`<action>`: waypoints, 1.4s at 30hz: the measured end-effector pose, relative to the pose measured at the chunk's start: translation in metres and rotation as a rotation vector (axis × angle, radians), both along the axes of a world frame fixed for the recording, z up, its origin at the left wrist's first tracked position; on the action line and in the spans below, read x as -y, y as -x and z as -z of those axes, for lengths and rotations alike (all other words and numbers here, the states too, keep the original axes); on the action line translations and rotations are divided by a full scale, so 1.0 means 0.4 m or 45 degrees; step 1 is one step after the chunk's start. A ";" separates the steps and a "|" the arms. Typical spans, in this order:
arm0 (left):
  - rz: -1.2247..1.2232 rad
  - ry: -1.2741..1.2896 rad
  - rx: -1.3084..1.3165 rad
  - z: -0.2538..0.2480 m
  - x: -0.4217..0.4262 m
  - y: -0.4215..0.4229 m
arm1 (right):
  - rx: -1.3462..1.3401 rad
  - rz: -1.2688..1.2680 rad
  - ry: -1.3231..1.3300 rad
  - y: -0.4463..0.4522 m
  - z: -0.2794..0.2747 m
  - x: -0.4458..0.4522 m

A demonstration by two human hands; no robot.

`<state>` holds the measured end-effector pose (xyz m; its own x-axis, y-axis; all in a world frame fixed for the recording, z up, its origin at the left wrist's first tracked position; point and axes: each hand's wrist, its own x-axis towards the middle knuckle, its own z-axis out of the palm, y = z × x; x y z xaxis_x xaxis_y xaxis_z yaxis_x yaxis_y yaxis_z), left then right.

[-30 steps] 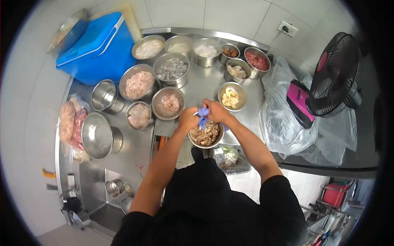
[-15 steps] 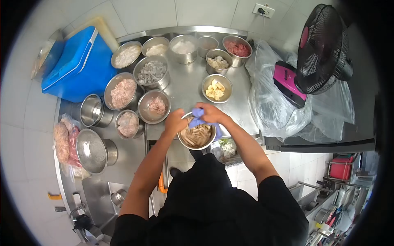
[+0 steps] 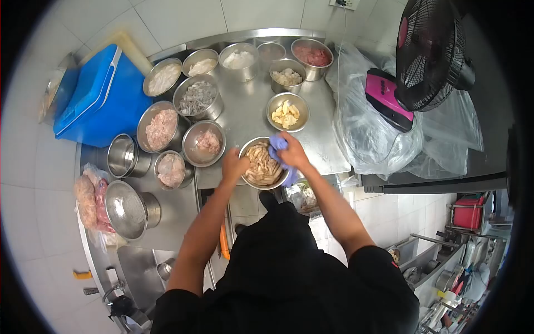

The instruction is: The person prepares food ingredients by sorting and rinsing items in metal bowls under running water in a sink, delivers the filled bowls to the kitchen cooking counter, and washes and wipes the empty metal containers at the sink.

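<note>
A steel bowl (image 3: 265, 187) of pale brown strips (image 3: 262, 165), perhaps sliced meat, is in front of me at the counter's near edge. My left hand (image 3: 236, 166) is closed on its left rim, the thumb over the edge. My right hand (image 3: 293, 153) grips a bluish-purple cloth (image 3: 278, 146) against the right rim, and part of the cloth hangs down outside. Just beyond stands a smaller bowl of yellow pieces (image 3: 286, 114). Left of my left hand is a bowl with pink minced meat (image 3: 208, 141).
Several steel containers of raw meat and seafood fill the counter (image 3: 245, 106) at left and back. A blue cooler (image 3: 103, 94) stands far left. On the right are clear plastic bags (image 3: 356, 122) and a fan (image 3: 431, 55) with a pink base. A sink (image 3: 136, 273) lies lower left.
My right hand and the cloth have moved from the bowl's far rim round to its right side. My left hand stays on the left rim. The whole view has shifted slightly.
</note>
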<state>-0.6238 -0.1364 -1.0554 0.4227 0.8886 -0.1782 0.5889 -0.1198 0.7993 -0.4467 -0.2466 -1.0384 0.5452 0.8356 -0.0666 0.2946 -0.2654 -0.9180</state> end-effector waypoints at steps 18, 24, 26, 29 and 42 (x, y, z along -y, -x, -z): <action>-0.664 1.387 0.928 -0.097 0.149 0.042 | 0.717 0.331 -0.595 0.289 0.014 0.117; -0.270 1.106 0.929 -0.290 0.176 0.128 | -0.231 -0.211 -0.330 0.020 -0.233 0.111; -0.265 1.048 0.983 -0.306 0.204 0.129 | -1.033 -0.209 -0.441 0.031 -0.228 0.132; -0.271 0.984 1.061 -0.279 0.237 0.130 | -1.758 -0.006 -0.491 0.087 -0.214 0.200; 0.261 0.834 1.029 -0.244 0.694 0.008 | -1.861 0.289 -0.839 0.198 -0.108 0.845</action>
<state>-0.6270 -0.4139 -0.9576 0.7604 0.6192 -0.1959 -0.1290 0.4396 0.8889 -0.5259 -0.5845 -0.9951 0.4512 0.8428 -0.2936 -0.8751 0.3533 -0.3306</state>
